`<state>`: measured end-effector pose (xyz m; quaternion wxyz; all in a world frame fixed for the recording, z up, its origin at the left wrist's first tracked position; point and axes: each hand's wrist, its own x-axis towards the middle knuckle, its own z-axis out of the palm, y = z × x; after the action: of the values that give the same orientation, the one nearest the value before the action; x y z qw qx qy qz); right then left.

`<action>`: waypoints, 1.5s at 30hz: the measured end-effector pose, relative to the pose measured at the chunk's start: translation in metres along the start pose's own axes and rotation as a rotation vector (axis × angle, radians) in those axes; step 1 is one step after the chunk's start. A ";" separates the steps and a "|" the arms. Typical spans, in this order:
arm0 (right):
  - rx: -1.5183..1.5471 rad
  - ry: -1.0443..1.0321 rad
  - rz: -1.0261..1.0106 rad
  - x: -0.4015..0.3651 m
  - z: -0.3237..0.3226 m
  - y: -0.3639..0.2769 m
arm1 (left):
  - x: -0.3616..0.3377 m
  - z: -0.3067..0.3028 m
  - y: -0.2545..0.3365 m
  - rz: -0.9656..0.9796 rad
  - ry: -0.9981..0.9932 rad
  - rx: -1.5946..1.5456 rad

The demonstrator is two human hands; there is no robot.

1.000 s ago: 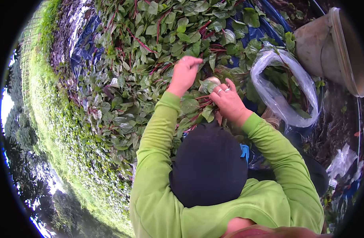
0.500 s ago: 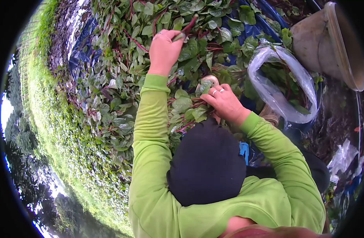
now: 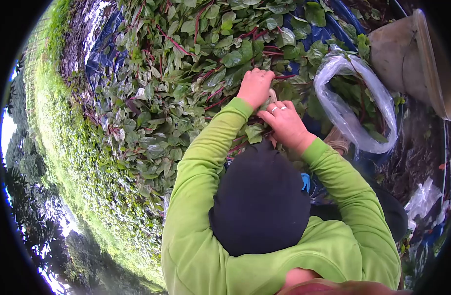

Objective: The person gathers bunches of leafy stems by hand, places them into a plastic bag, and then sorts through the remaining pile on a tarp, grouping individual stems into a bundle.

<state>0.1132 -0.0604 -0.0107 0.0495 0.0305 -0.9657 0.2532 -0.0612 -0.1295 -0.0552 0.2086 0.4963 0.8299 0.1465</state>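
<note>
My left hand (image 3: 256, 87) is closed, its back to the camera, just above my right hand. A red stem (image 3: 285, 76) juts out on the right of its fingertips and looks gripped by them. Closed around leafy stems, my right hand (image 3: 288, 127) wears rings and sits just in front of my dark-clad knee (image 3: 260, 196). A green leaf (image 3: 255, 132) shows beside its thumb; the rest of the bunch is hidden under the hands. Around both hands lies a broad heap of red-stemmed leafy greens (image 3: 186, 93), which look like Malabar spinach.
A clear plastic bag (image 3: 390, 123) with greens inside stands open on the right. Behind it a grey-brown bucket (image 3: 395, 56) lies tipped. Blue sheeting (image 3: 341, 17) shows under the heap. Crumpled clear plastic (image 3: 423, 199) lies at the far right. Green plants (image 3: 80, 172) grow along the left.
My left hand has come down and to the right, from over the heap to beside my right hand, with a red stem. My right hand has barely moved.
</note>
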 end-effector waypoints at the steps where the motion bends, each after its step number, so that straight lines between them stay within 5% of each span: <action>1: 0.001 0.006 -0.002 0.000 -0.001 -0.001 | 0.002 0.005 -0.008 -0.039 0.020 -0.113; 4: 0.007 0.005 0.017 -0.004 -0.004 -0.002 | 0.017 0.013 -0.046 -0.058 -0.044 -0.407; 8: 0.027 -0.017 0.035 -0.002 -0.004 -0.003 | 0.011 -0.012 -0.037 0.014 -0.231 -0.124; 17: 0.067 0.000 0.092 -0.001 -0.004 -0.003 | -0.060 -0.040 -0.002 0.111 0.214 -0.200; 28: -0.110 0.051 0.245 -0.008 0.008 -0.025 | -0.126 0.005 0.020 0.074 0.296 -0.251; 32: -0.086 -0.199 0.289 -0.002 0.009 -0.021 | -0.127 -0.011 0.019 0.112 0.308 -0.241; 38: -0.172 0.033 0.008 0.027 0.018 -0.038 | -0.151 -0.028 0.000 -0.119 0.552 -0.111; 42: -0.116 0.043 -0.017 0.024 0.013 -0.032 | -0.210 -0.040 -0.116 -0.585 0.690 0.243; 45: -0.073 -0.008 -0.020 0.018 0.013 -0.027 | -0.222 -0.051 -0.130 -0.607 0.699 -0.120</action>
<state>0.0967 -0.0910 -0.0069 0.0492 0.0395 -0.9741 0.2171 -0.0924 -0.3884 -0.0245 -0.0218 0.1388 0.9481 0.2853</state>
